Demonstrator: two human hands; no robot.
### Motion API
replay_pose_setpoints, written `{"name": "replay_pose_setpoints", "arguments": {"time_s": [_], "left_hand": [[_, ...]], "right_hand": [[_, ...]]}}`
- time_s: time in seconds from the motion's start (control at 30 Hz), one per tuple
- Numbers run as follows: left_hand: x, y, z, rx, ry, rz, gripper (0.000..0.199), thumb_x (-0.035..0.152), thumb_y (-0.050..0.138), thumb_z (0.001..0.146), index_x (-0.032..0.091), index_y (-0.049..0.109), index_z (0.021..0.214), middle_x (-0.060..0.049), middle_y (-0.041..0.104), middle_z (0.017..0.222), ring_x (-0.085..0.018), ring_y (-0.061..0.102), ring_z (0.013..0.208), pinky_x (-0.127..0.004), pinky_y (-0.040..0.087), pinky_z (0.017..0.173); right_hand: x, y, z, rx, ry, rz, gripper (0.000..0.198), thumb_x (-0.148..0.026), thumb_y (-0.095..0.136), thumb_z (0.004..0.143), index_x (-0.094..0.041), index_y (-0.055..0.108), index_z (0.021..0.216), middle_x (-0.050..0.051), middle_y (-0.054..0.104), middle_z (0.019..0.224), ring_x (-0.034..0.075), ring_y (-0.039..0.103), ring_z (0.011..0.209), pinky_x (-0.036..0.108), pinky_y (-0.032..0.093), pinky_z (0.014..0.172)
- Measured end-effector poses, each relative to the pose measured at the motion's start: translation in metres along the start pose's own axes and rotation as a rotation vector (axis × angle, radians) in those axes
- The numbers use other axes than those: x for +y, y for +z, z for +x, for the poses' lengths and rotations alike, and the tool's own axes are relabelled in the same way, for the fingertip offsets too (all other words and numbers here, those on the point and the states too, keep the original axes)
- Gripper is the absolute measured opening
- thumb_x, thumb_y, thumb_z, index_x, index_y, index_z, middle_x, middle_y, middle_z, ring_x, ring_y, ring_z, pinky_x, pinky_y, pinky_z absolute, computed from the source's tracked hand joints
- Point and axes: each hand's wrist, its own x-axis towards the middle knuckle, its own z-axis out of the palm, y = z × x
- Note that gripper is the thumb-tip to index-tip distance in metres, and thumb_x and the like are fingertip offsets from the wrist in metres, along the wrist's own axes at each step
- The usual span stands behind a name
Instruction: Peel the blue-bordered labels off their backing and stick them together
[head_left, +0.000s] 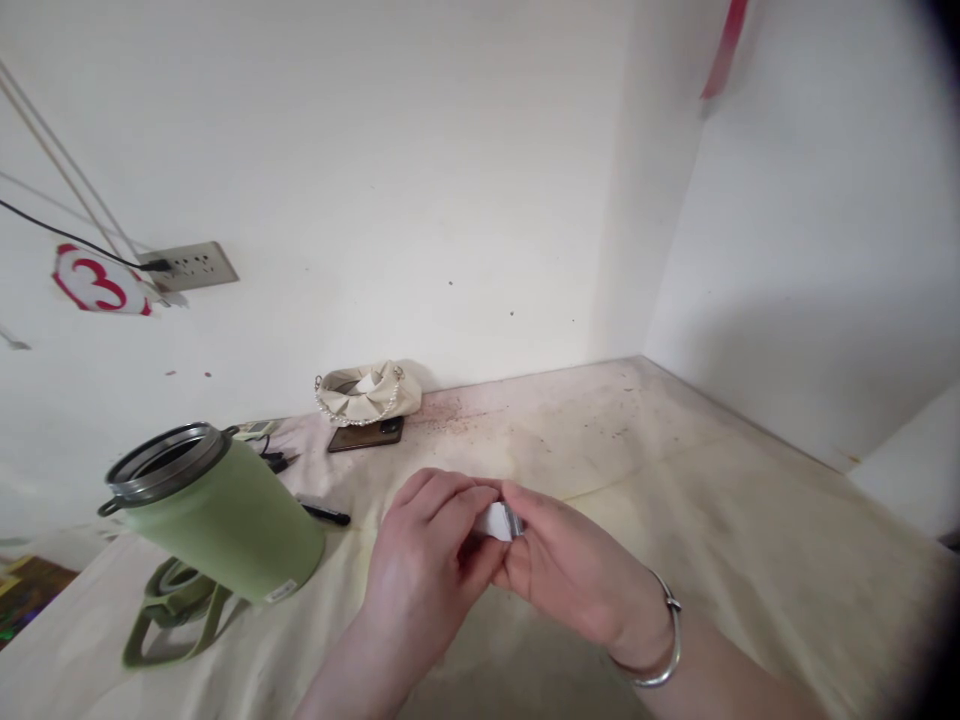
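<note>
Both hands meet in front of me over the cloth-covered table. Between them is a small white piece with a shiny silvery end; its kind is mostly hidden by the fingers. My left hand is closed around its left side, fingertips pinching it. My right hand, with a silver bangle at the wrist, closes on the silvery end from the right. To the left stands a large green tumbler with its metal mouth uncovered. Its green lid with a carrying loop lies on the cloth beside it.
A cream handbag with a pearl chain sits against the wall, a dark phone in front of it. A black pen lies by the tumbler. A wall socket holds a plugged-in black cable. The table corner meets two white walls.
</note>
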Motion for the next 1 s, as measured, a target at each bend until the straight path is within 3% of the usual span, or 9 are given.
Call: {"name": "replay_pose_setpoints", "arguments": {"time_s": [0.1, 0.37, 0.67, 0.87, 1.0], "left_hand": [[-0.002, 0.001, 0.0, -0.038, -0.004, 0.01, 0.028, 0.014, 0.064, 0.073, 0.021, 0.062, 0.1, -0.006, 0.065, 0.097, -0.023, 0.056, 0.087, -0.039, 0.049, 0.075], [-0.006, 0.001, 0.0, -0.139, 0.008, 0.042, 0.033, 0.022, 0.07, 0.071, 0.019, 0.062, 0.103, -0.006, 0.065, 0.103, -0.022, 0.055, 0.091, -0.039, 0.048, 0.08], [-0.006, 0.0, 0.002, -0.071, 0.061, -0.016, 0.012, 0.014, 0.06, 0.079, 0.017, 0.065, 0.089, -0.004, 0.066, 0.087, -0.019, 0.056, 0.079, -0.034, 0.048, 0.069], [-0.006, -0.001, 0.0, -0.058, 0.019, 0.012, 0.014, 0.013, 0.051, 0.084, 0.017, 0.063, 0.09, -0.004, 0.066, 0.086, -0.019, 0.057, 0.077, -0.033, 0.045, 0.068], [-0.007, -0.006, -0.003, -0.063, -0.182, -0.057, 0.015, 0.021, 0.044, 0.089, 0.021, 0.059, 0.089, -0.001, 0.064, 0.079, -0.016, 0.057, 0.074, -0.029, 0.042, 0.065]], "right_hand": [[-0.004, 0.004, 0.001, 0.031, 0.069, 0.094, 0.04, -0.046, 0.034, 0.092, -0.016, 0.06, 0.095, 0.005, 0.063, 0.084, 0.016, 0.059, 0.076, 0.031, 0.044, 0.072], [-0.005, -0.001, 0.002, 0.065, 0.116, 0.153, 0.042, -0.047, 0.03, 0.093, -0.016, 0.057, 0.102, 0.005, 0.063, 0.083, 0.017, 0.058, 0.075, 0.031, 0.041, 0.072], [-0.001, -0.005, 0.003, 0.033, 0.136, 0.189, 0.04, -0.048, 0.031, 0.092, -0.016, 0.053, 0.1, 0.004, 0.059, 0.079, 0.016, 0.057, 0.069, 0.034, 0.04, 0.072], [0.0, -0.005, 0.003, 0.052, 0.134, -0.013, 0.044, -0.052, 0.029, 0.09, -0.018, 0.05, 0.107, 0.006, 0.058, 0.082, 0.021, 0.058, 0.082, 0.04, 0.043, 0.074], [-0.004, -0.009, -0.001, 0.233, -0.041, -0.487, 0.043, -0.053, 0.034, 0.09, -0.021, 0.048, 0.115, 0.008, 0.059, 0.1, 0.022, 0.056, 0.094, 0.04, 0.043, 0.078]]}}
